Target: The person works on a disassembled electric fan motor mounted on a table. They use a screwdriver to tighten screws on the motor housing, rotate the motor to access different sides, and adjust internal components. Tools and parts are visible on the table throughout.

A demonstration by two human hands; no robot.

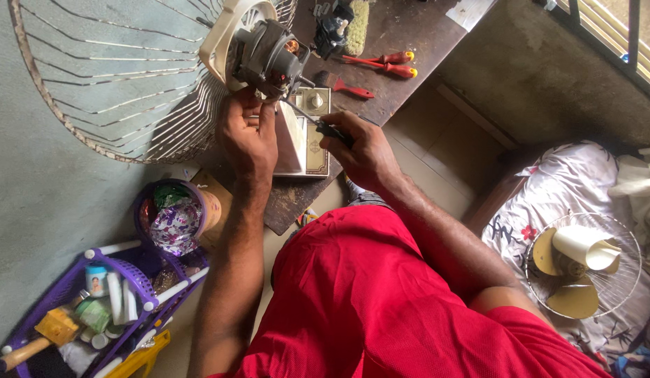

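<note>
Red cloth point(381, 301) fills the lower view and hides the legs. Above it, the left hand point(248, 136) grips the underside of the fan motor point(269, 59). The right hand point(363, 150), just right of the motor, is closed on a screwdriver point(318, 122); its tip seems to meet the motor, but shadow hides the contact. Left of the motor, the wire guard point(122, 77) is cut off by the frame.

Home room used for repairs, as I see it: dark wooden table point(402, 35), red screwdrivers point(388, 64), floral bedding point(570, 182), purple rack point(139, 280) of toiletries, tiled floor point(437, 140).
</note>
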